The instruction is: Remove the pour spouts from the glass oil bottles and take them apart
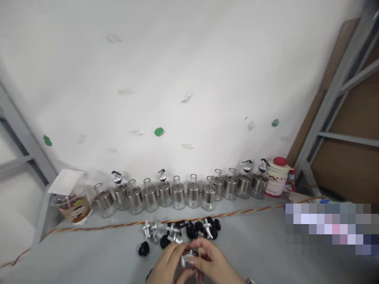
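A red and yellow cord (251,211) runs across the worktop (97,252). On the cord's near side, the left hand (168,263) and right hand (213,260) meet around a small silver piece (184,261). The fingers of both hands are drawn in close on it, the right thumb lying over it; they hide much of the piece, so its full shape cannot be told.

Between the hands and the cord, also on its near side, lies a loose cluster of black and silver spout parts (191,230), some touching or overlapping. A black knob (144,249) sits at the cluster's left edge, farther from the cord than most.

Beyond the cord stands a row of twelve upright glass bottles (193,193) with metal bands. Four carry spouts (117,177); the other eight have bare necks. Also beyond the cord are a cup (75,209) near its left end, with a white sheet (66,181) on top, and a red-topped canister (275,181) toward its right end.
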Demonstrator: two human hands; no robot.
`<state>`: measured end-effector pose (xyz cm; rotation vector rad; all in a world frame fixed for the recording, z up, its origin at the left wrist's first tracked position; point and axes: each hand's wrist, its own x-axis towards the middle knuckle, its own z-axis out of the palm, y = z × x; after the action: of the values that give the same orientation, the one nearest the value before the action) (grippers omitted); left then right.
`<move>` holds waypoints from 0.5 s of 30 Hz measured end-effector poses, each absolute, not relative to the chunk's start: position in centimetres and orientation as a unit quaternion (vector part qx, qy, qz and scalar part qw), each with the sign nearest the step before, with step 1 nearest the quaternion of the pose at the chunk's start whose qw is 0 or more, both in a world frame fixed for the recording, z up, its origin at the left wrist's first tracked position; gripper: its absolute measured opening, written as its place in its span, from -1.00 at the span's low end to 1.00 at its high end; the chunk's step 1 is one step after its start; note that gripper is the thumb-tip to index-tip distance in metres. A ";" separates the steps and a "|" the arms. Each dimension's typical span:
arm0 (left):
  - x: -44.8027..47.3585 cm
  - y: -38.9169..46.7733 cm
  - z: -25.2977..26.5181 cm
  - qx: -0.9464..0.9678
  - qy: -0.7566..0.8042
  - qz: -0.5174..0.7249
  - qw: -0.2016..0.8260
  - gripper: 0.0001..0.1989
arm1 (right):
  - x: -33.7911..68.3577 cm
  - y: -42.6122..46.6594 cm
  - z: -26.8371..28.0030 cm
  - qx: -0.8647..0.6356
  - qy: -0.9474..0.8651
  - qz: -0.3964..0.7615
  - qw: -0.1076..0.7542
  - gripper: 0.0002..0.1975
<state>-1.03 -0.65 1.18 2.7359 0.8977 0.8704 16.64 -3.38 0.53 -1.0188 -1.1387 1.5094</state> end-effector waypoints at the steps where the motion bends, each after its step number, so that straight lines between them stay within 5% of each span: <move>1: -1.1 -0.6 0.5 0.899 0.301 0.305 0.087 -0.61 | 16.6 -3.5 0.6 -0.426 -0.472 0.606 0.479 -0.51; 7: -1.0 -1.0 -0.9 0.873 0.313 0.343 0.149 -0.70 | 16.5 -4.0 0.5 -0.517 -0.540 0.516 0.419 -0.52; 15: 0.3 -1.7 0.1 0.842 0.350 0.363 0.189 -0.80 | 16.3 -4.0 0.7 -0.542 -0.513 0.499 0.441 -0.45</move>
<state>0.31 -1.65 0.08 2.3684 0.9853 1.0204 16.29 -3.95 0.74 -1.3460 -1.2741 1.2385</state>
